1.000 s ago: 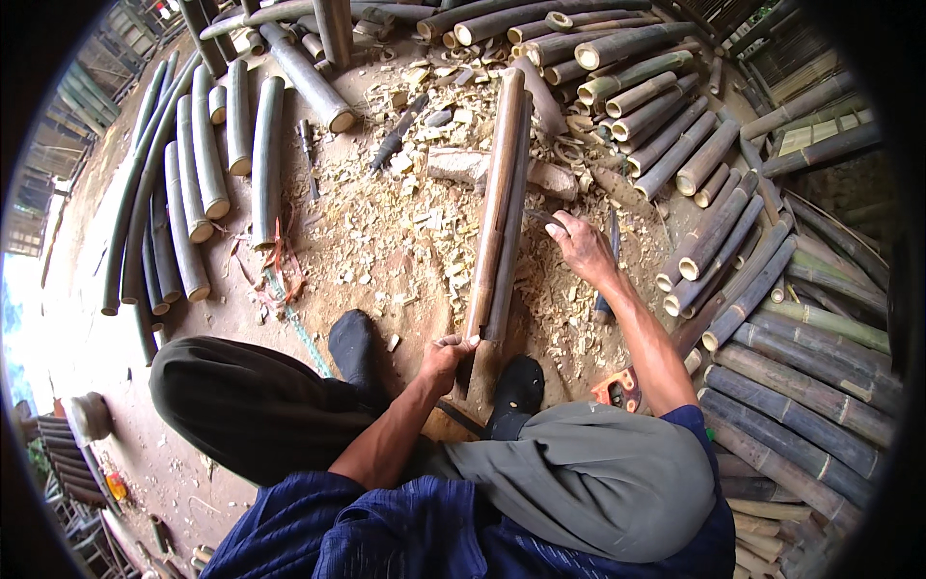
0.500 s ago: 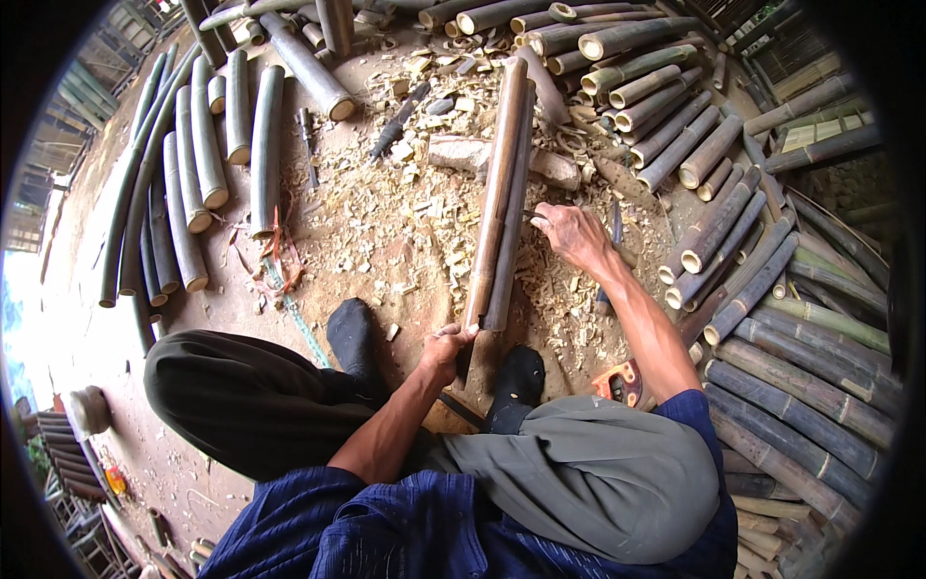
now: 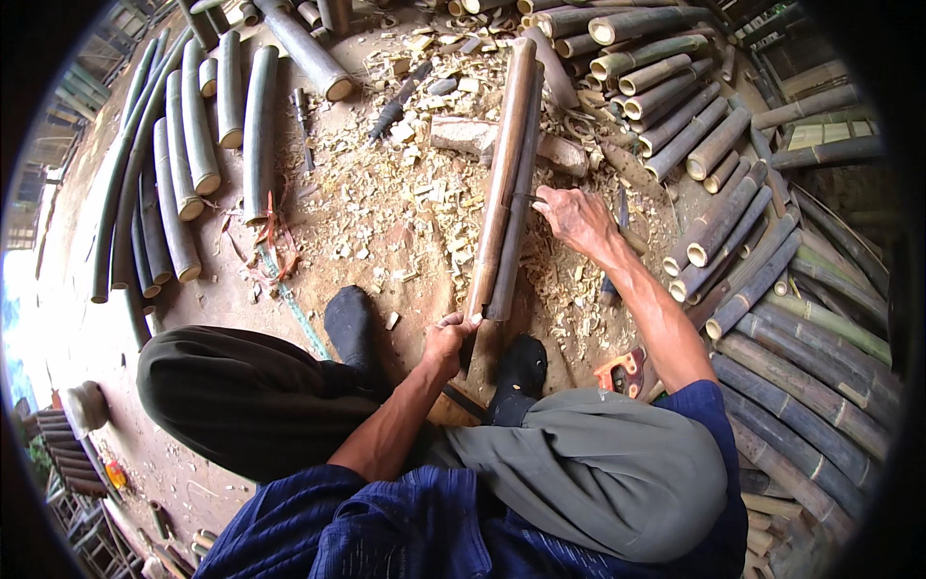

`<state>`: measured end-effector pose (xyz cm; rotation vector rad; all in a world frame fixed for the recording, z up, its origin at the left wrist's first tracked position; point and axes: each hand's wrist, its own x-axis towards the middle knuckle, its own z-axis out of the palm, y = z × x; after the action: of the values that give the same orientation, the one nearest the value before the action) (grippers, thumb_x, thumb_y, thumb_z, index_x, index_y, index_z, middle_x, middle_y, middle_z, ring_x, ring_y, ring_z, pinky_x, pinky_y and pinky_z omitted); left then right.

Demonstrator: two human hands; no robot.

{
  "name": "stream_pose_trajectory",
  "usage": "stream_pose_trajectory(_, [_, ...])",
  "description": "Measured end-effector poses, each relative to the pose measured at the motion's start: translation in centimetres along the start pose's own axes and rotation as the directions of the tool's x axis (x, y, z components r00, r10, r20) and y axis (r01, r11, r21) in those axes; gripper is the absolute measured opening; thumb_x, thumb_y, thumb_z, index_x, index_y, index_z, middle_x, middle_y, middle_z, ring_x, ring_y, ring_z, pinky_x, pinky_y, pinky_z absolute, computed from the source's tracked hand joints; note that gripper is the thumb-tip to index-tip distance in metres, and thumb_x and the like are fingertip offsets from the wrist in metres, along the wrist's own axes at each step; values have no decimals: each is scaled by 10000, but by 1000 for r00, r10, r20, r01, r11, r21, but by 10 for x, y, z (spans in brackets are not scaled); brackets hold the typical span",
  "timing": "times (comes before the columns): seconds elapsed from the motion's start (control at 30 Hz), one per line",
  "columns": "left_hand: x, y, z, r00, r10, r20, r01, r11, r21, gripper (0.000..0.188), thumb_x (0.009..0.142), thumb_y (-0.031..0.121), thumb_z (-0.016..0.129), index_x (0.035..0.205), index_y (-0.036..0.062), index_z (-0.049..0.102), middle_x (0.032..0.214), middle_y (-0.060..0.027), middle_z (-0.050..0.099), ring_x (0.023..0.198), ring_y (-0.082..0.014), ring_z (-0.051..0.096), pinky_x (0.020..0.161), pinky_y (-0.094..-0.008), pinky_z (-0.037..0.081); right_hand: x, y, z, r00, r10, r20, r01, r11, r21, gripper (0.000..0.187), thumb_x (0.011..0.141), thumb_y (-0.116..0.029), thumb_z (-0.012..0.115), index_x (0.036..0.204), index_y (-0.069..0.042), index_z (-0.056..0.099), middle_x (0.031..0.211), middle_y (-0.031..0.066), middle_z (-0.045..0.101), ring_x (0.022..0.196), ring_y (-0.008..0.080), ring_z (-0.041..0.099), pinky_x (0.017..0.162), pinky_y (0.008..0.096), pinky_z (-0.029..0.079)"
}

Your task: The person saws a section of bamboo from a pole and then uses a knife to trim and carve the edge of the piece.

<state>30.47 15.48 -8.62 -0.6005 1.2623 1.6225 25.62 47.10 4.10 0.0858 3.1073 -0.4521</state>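
Note:
Two long bamboo pieces lie side by side and slant away from me, a brown one (image 3: pixel 497 183) on the left and a darker one (image 3: pixel 516 212) against its right side. My left hand (image 3: pixel 448 342) is closed at the near end of the brown piece; a dark flat strip (image 3: pixel 469 352) shows just below it, its kind unclear. In the closed fingers of my right hand (image 3: pixel 576 220) is a thin dark tool (image 3: pixel 525 197). Its tip meets the bamboo about midway along, and the handle is hidden in my hand.
Beneath the bamboo's far part lies a short log (image 3: pixel 463 135) among pale wood chips (image 3: pixel 386 212). Cut bamboo poles (image 3: pixel 260 135) lie at left, with large stacks (image 3: pixel 801 386) at right. An orange-handled saw (image 3: pixel 622 372) rests near my right knee; a dark-handled tool (image 3: pixel 391 114) lies farther off.
My right hand and the thin tool have shifted slightly toward me along the bamboo. My left hand keeps its hold at the near end. The whole view has shifted a little.

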Motion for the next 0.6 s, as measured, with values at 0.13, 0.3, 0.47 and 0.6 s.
stream_pose_trajectory(0.13, [-2, -4, -4, 1000, -13, 12, 14, 999, -52, 212, 911, 75, 809, 1094, -1, 732, 908, -21, 712, 798, -140, 632, 740, -291, 478, 1, -1, 6, 999, -24, 46, 27, 998, -55, 220, 1050, -249, 601, 965, -47, 616, 654, 187, 678, 596, 367, 710, 509, 478, 558])
stream_pose_trajectory(0.3, [-1, -2, 4, 998, -17, 53, 21, 997, -74, 197, 906, 56, 806, 1085, 3, 742, 897, -17, 715, 779, -133, 632, 715, -280, 485, -38, 58, 21, 987, -64, 148, 136, 824, -549, 122, 992, -123, 589, 909, -53, 644, 625, 59, 647, 423, 127, 441, 384, 320, 406])
stream_pose_trajectory(0.47, [-12, 1, -3, 999, 15, 39, -13, 999, -33, 80, 928, 90, 795, 940, 39, 734, 819, 10, 685, 707, -102, 578, 656, -275, 451, -109, 41, -52, 886, 424, 185, -399, 903, -157, 252, 1046, -196, 513, 1128, -19, 673, 823, 208, 705, 764, 346, 717, 663, 506, 546])
stream_pose_trajectory(0.6, [-24, 21, 10, 981, 169, -96, -161, 983, 87, 275, 860, 242, 881, 876, 20, 720, 769, 25, 620, 665, -86, 516, 609, -285, 396, -115, 7, -34, 643, 727, 242, -758, 557, 339, 495, 1131, -253, 399, 1575, -32, 398, 992, 96, 627, 597, 100, 494, 510, 261, 471])
